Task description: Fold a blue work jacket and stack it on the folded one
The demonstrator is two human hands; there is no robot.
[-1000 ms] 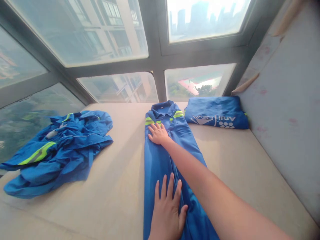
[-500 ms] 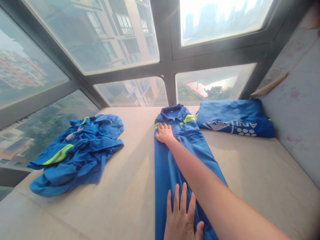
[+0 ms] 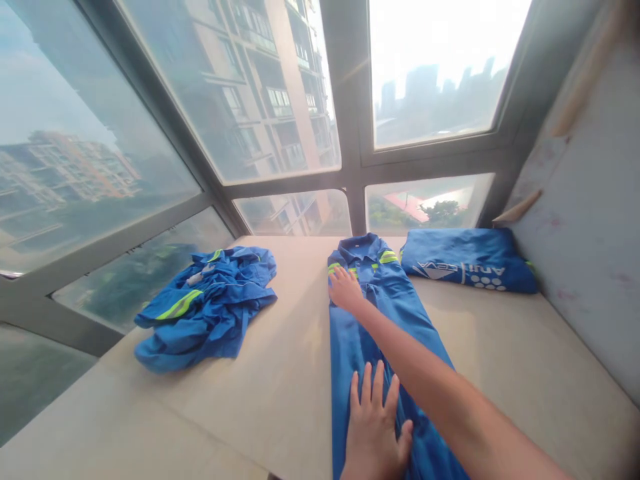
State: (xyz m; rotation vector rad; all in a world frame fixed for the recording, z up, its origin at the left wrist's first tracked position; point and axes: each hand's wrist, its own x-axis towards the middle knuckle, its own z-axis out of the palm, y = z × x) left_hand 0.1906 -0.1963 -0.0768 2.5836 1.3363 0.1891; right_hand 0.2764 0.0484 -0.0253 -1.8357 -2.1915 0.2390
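A blue work shirt (image 3: 395, 313) with yellow-green reflective bands lies folded into a long narrow strip, collar toward the window. My right hand (image 3: 344, 289) is stretched far out and lies flat on the shirt just below the collar, fingers open. Close to me, my left hand (image 3: 375, 427) presses flat on the strip's near part, fingers spread. Neither hand grips the cloth.
A crumpled heap of blue work clothes (image 3: 210, 303) lies at the left. A folded blue garment with white lettering (image 3: 465, 268) sits at the back right by the wall (image 3: 580, 233). The beige window ledge (image 3: 280, 380) ends at large glass panes (image 3: 150, 133).
The view has tilted up and shifted, showing more window. Both hands stay flat on the shirt, the right one still near the collar, the left one near me.
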